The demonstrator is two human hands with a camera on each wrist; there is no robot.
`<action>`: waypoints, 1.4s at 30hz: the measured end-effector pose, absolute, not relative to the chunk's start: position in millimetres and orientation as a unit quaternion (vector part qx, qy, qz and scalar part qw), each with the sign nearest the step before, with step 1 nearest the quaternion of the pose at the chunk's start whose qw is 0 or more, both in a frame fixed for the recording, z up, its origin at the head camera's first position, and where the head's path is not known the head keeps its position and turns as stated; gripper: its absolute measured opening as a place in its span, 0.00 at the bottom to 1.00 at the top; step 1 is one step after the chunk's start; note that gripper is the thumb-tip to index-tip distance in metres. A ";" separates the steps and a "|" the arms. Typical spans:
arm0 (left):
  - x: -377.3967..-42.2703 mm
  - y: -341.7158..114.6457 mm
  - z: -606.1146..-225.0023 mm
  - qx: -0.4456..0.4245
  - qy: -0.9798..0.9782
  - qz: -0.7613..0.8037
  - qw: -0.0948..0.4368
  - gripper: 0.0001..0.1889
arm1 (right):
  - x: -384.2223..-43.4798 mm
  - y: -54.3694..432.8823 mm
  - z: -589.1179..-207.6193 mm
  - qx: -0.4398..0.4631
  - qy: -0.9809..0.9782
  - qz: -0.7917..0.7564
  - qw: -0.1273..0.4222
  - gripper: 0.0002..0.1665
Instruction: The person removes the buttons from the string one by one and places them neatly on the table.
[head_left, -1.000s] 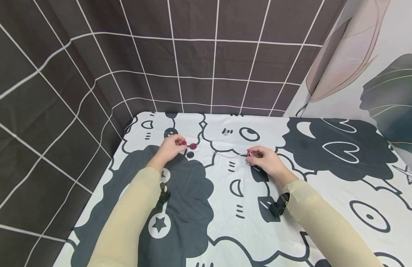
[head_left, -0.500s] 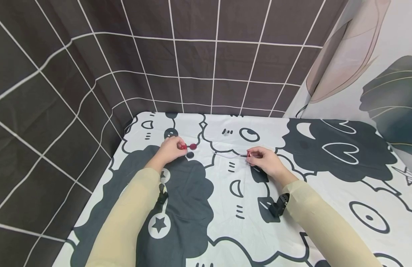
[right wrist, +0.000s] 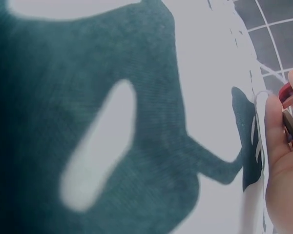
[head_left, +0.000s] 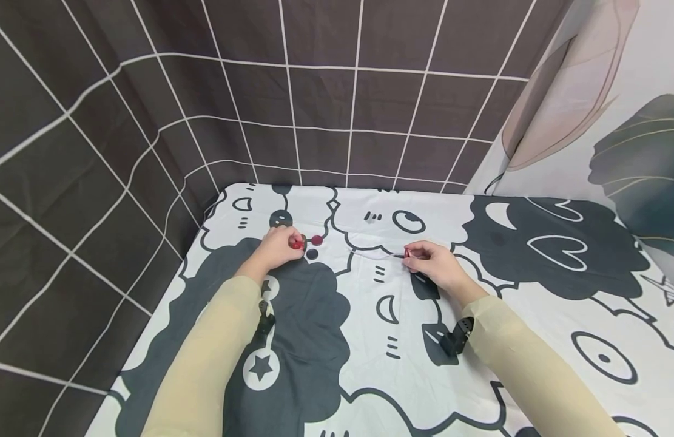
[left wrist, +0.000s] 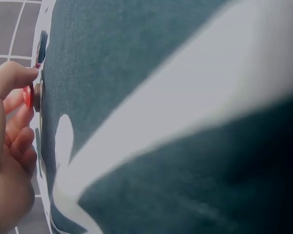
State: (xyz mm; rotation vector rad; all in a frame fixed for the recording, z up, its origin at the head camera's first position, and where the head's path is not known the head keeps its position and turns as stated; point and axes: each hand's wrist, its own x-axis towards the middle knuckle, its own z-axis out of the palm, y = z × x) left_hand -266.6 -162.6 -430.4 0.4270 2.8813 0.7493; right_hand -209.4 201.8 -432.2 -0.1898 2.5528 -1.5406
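Between the thumb and fingers of my left hand (head_left: pixel 281 245) is a small shiny red disc (left wrist: pixel 27 97). A brown disc (left wrist: pixel 37 97) stands close beside those fingers in the left wrist view. Just right of the hand lie a dark red disc (head_left: pixel 317 240) and a dark blue disc (head_left: pixel 312 254). My right hand (head_left: pixel 432 260) pinches another red disc (right wrist: pixel 285 92), with a brown disc (right wrist: pixel 292 127) in the same grasp. From its fingertips a thin white string (head_left: pixel 372 255) runs left over the cloth.
A black-and-white patterned cloth (head_left: pixel 364 340) covers the surface under both hands. Behind and at the left hangs a dark gridded curtain (head_left: pixel 320 97). A leaf-print curtain (head_left: pixel 642 139) is at the right, with a black cable (head_left: pixel 495 180) near its foot.
My left hand has drawn slightly down toward me, bringing its red disc back from the dark red one. My right hand and the string have stayed in place.
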 end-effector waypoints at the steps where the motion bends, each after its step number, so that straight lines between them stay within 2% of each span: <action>1: -266.8 -162.9 -430.9 0.144 0.956 0.245 0.068 0.13 | -207.5 200.4 -428.5 -0.063 0.853 -0.513 0.077 0.24; 7: -266.2 -163.9 -431.9 0.150 0.957 0.235 0.075 0.12 | -196.7 192.2 -409.5 -0.068 0.868 -0.485 0.075 0.23; 18: -266.2 -164.0 -432.3 0.151 0.954 0.247 0.075 0.12 | -210.4 205.2 -436.0 -0.067 0.873 -0.478 0.069 0.26; 28: -265.6 -157.5 -426.2 0.133 0.944 0.298 0.055 0.14 | -196.2 193.5 -407.7 -0.071 0.869 -0.485 0.071 0.23; 36: -265.1 -149.9 -420.3 0.142 0.939 0.310 0.044 0.15 | -208.0 205.5 -433.0 -0.075 0.872 -0.480 0.063 0.25; 42: -265.0 -141.4 -417.1 0.151 0.935 0.318 0.049 0.16 | -210.3 207.2 -436.4 -0.076 0.868 -0.486 0.063 0.25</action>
